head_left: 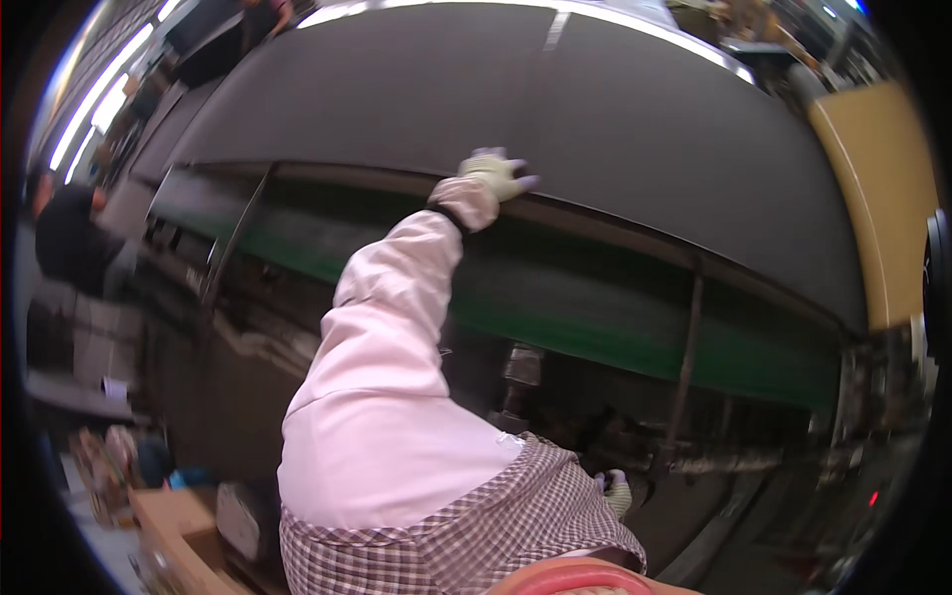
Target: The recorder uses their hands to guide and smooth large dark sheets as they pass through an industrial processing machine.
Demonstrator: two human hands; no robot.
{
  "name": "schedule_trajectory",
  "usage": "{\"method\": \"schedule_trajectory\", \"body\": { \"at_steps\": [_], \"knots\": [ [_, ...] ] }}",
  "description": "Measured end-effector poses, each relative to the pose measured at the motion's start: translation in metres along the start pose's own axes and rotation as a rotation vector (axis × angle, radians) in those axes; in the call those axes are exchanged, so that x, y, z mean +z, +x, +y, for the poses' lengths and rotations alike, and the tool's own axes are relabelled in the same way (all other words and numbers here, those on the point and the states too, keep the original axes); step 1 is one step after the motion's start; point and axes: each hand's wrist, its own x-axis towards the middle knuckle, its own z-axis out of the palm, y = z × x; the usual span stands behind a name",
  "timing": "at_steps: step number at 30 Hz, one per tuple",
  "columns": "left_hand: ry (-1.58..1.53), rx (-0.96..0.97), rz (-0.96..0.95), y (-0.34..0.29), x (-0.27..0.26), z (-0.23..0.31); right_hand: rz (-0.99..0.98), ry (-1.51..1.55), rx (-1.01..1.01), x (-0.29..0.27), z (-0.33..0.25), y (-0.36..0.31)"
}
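My left hand [493, 177], in a pale glove with lilac fingertips, reaches out at the near edge of a broad dark-grey surface [635, 149]. Its fingers are spread and it appears to hold nothing; whether the palm presses on the surface is hard to tell. A pink sleeve [387, 347] with a dark band at the wrist covers that arm. Low down, beside a checked apron [466, 526], part of my right hand [617, 493] shows in a similar glove. Its fingers are mostly hidden, and what they touch cannot be made out.
Under the surface runs a green panel [615, 337] between metal posts [686, 357]. A tan board [883, 188] stands at the right. A person in dark clothing [74, 238] is at the far left. A cardboard box [178, 526] sits at lower left.
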Motion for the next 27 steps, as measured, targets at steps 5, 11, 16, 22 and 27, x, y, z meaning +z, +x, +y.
{"method": "schedule_trajectory", "body": {
  "at_steps": [5, 11, 16, 22, 27],
  "knots": [
    [-0.030, 0.067, -0.017, 0.013, 0.006, 0.078, -0.157, 0.038, 0.099, -0.017, -0.032, 0.008],
    [-0.133, 0.270, -0.073, 0.023, 0.009, 0.135, -0.113, 0.109, 0.038, 0.006, 0.010, 0.013],
    [-0.306, 0.285, 0.353, 0.026, 0.003, 0.047, -0.088, -0.063, -0.030, -0.001, 0.004, 0.003],
    [0.146, -0.531, -0.013, -0.008, -0.007, -0.156, -0.019, -0.129, -0.103, -0.005, -0.008, 0.002],
    [0.085, -0.231, 0.080, -0.004, 0.004, -0.108, 0.054, -0.171, -0.178, -0.001, -0.010, 0.004]
  ]
}}
